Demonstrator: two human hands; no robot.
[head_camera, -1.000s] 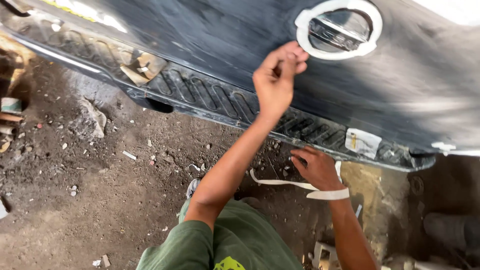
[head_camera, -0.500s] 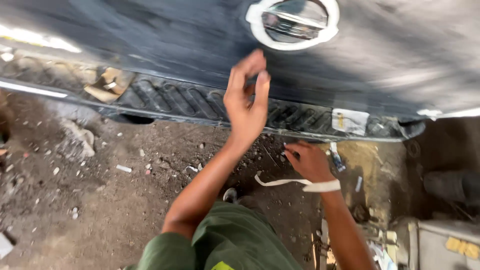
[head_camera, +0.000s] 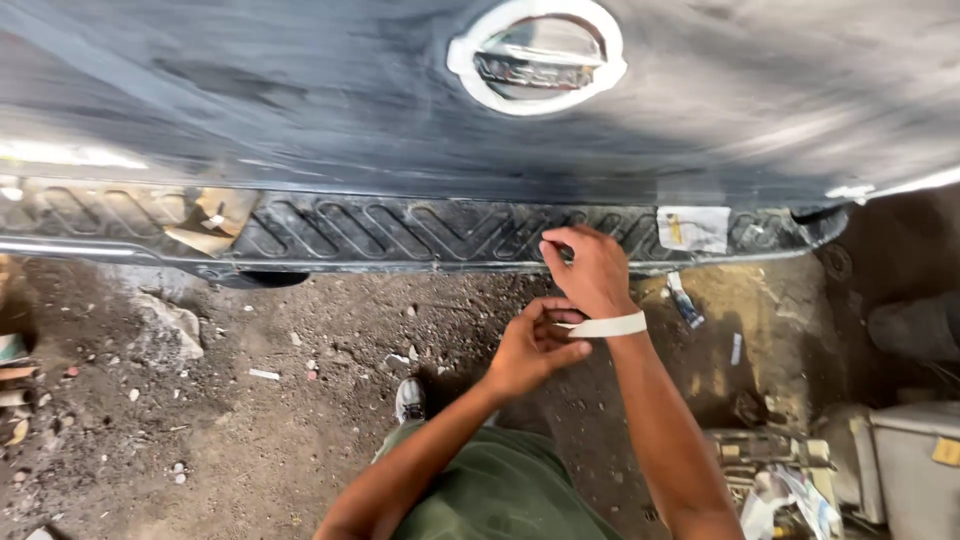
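My right hand (head_camera: 592, 270) hovers just in front of the black ribbed bumper step (head_camera: 400, 232), fingers curled, with nothing visible in them. A white roll of masking tape (head_camera: 606, 326) sits around my right wrist like a bracelet. My left hand (head_camera: 533, 350) reaches across and pinches the roll's edge at that wrist. Above is the dull, sanded dark vehicle panel (head_camera: 250, 90), with a round emblem (head_camera: 537, 57) ringed in white tape.
A white sticker (head_camera: 692, 228) sits on the bumper to the right of my hands, and torn paper (head_camera: 205, 222) on its left part. Dirt ground with stones and scraps lies below. My shoe (head_camera: 409, 399) shows there. A grey box (head_camera: 915, 462) and clutter stand at the lower right.
My left hand has dropped from the panel beside the emblem down to my right wrist. The loose tape strip that hung from my right hand no longer dangles.
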